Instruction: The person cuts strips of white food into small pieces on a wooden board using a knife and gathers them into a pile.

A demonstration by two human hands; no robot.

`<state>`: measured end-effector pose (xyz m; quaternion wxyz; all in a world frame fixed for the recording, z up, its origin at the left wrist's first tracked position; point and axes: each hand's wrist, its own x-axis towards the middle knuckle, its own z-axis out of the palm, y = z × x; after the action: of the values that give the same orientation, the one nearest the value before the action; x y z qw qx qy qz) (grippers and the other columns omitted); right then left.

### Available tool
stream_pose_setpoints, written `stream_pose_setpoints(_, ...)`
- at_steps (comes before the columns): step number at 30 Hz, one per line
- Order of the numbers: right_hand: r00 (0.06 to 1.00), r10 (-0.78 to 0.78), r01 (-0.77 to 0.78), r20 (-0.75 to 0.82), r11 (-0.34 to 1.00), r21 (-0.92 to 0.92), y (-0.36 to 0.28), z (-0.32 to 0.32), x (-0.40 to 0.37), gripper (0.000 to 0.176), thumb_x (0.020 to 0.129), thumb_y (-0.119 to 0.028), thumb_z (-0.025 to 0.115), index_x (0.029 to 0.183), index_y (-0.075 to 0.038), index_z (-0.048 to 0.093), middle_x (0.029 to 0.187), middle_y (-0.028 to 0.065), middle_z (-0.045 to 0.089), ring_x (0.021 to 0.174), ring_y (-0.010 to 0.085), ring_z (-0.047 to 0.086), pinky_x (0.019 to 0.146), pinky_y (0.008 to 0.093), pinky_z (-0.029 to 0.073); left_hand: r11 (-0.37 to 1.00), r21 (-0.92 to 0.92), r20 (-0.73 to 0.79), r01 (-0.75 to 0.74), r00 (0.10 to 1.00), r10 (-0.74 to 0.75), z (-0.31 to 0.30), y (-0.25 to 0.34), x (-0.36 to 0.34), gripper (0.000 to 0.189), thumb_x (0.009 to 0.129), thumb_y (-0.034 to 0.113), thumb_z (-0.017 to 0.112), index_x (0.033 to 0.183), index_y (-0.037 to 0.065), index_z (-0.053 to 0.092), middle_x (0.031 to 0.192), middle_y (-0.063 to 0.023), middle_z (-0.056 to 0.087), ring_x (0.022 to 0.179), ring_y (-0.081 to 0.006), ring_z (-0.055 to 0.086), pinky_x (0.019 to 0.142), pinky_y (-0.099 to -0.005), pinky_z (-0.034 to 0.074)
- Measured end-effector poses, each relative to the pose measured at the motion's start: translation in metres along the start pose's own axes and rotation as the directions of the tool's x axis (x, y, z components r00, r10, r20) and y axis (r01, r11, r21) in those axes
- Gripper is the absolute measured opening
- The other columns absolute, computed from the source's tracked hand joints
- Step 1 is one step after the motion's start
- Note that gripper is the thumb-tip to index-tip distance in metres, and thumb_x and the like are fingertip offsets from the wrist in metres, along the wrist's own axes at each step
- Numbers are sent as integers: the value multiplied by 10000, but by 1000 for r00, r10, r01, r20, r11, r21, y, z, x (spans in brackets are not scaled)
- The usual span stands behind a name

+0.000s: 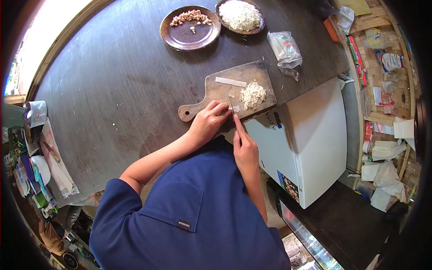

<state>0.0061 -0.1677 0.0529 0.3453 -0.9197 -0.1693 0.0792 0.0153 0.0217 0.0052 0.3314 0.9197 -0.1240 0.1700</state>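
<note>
A wooden cutting board [214, 90] with a round handle lies near the table's edge. My left hand [209, 120] is closed at its lower side, fingertips bent over the end of a white food strip that they mostly hide. In my right hand [245, 150] is a knife [232, 107], its thin blade upright on the board against the left fingertips, the index finger stretched along it. Just right of the blade lies a small white cut piece [236, 109]. A heap of pale shreds [253, 95] sits on the board's right part, and another whole white strip [231, 82] rests above it.
Beyond the board stand a brown plate [182, 38] with small brown chunks and a bowl of white shreds [239, 16]. A plastic bag [285, 48] lies to the right. A white chest freezer [315, 130] stands below the dark table [108, 81]. Stacked items line the left edge.
</note>
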Motion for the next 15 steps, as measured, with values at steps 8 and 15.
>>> stream_pose_setpoints(8,999,46,-46,-2,999,-1,3,8,-9,608,1074,-167,584,1640,-347,455,828,177,655,731,413,676,681,531,541,1000,2,0,-21,1000,21,-3,3,3,301,847,128,730,1121,6,755,1113,-67,647,1057,-247,631,877,-342,593)
stream_pose_setpoints(15,992,98,-93,79,994,-58,-12,-10,-13,611,1070,-179,591,1639,-355,455,820,181,644,715,409,676,670,523,549,1000,5,47,16,999,-16,-5,3,3,275,829,82,787,1100,36,780,1138,-48,690,1020,-243,669,861,-350,601)
